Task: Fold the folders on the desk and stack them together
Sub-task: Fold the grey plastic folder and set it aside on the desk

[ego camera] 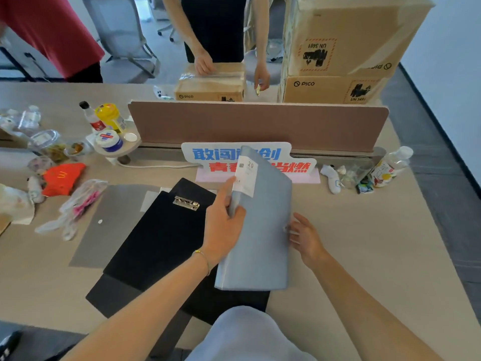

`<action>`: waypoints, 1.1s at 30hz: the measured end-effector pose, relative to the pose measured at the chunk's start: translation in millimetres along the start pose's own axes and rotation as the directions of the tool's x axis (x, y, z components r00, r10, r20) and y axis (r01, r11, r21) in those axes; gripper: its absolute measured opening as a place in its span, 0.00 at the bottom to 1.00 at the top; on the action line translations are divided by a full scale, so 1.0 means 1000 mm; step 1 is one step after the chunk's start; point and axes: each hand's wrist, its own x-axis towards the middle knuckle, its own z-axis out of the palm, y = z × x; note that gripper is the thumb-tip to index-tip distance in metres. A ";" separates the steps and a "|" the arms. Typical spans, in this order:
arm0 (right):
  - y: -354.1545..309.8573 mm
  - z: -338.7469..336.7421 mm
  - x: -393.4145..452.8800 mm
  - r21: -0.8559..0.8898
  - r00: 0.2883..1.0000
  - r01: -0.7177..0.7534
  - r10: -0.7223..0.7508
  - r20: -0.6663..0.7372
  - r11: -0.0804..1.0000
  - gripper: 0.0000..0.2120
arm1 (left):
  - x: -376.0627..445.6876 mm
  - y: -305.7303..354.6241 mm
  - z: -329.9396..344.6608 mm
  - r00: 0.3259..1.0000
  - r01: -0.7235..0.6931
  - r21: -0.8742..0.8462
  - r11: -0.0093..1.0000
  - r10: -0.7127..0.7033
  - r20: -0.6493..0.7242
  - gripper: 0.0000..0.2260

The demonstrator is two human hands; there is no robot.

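A light blue folder (263,230) with a white label on its spine stands tilted above the desk, folded shut. My left hand (223,225) grips its spine edge near the top. My right hand (304,238) touches the folder's right edge with fingers spread. Under and left of it a black clipboard folder (161,238) with a metal clip lies open on the desk. A grey flat folder (106,225) lies further left, partly under the black one.
A brown divider panel (257,126) and a blue-and-red sign (299,166) stand behind the folders. Bottles, jars and plastic bags (70,207) crowd the left side. Small items and a bottle (390,165) sit at right. Cardboard boxes (335,89) and a person stand beyond the divider.
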 end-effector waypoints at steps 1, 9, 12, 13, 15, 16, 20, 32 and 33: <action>0.000 -0.010 -0.001 0.044 1.000 0.002 -0.001 -0.024 0.999 0.20 | 0.000 0.000 0.004 1.000 0.002 -0.009 1.000 -0.002 0.008 0.26; -0.003 -0.104 -0.013 0.150 0.980 0.062 -0.032 -0.196 0.987 0.21 | -0.003 -0.014 0.070 0.997 0.032 0.012 0.999 -0.033 0.076 0.16; 0.002 -0.138 -0.014 0.113 0.937 0.126 -0.081 -0.340 0.986 0.24 | -0.009 -0.021 0.103 0.984 0.046 0.043 0.998 -0.053 0.172 0.21; 0.004 -0.150 -0.015 0.081 0.919 0.151 -0.109 -0.379 0.985 0.25 | -0.012 -0.023 0.115 0.974 0.051 0.055 0.997 -0.062 0.216 0.22; 0.008 -0.171 -0.018 0.005 0.886 0.195 -0.174 -0.429 0.981 0.27 | -0.018 -0.029 0.139 0.951 0.077 0.069 0.995 -0.094 0.296 0.23; 0.010 -0.181 -0.019 -0.038 0.874 0.206 -0.202 -0.443 0.978 0.28 | -0.021 -0.032 0.151 0.938 0.092 0.086 0.992 -0.115 0.327 0.24; 0.014 -0.211 -0.020 -0.249 0.832 0.218 -0.313 -0.458 0.944 0.34 | -0.030 -0.038 0.193 0.885 0.156 0.166 0.974 -0.212 0.414 0.30; 0.039 -0.259 0.022 -0.544 0.858 0.092 -0.344 -0.381 0.834 0.31 | -0.037 -0.068 0.266 0.791 0.305 0.358 0.883 -0.444 0.421 0.29; 0.042 -0.260 0.024 -0.545 0.866 0.078 -0.328 -0.377 0.835 0.30 | -0.038 -0.072 0.270 0.787 0.308 0.375 0.874 -0.456 0.416 0.28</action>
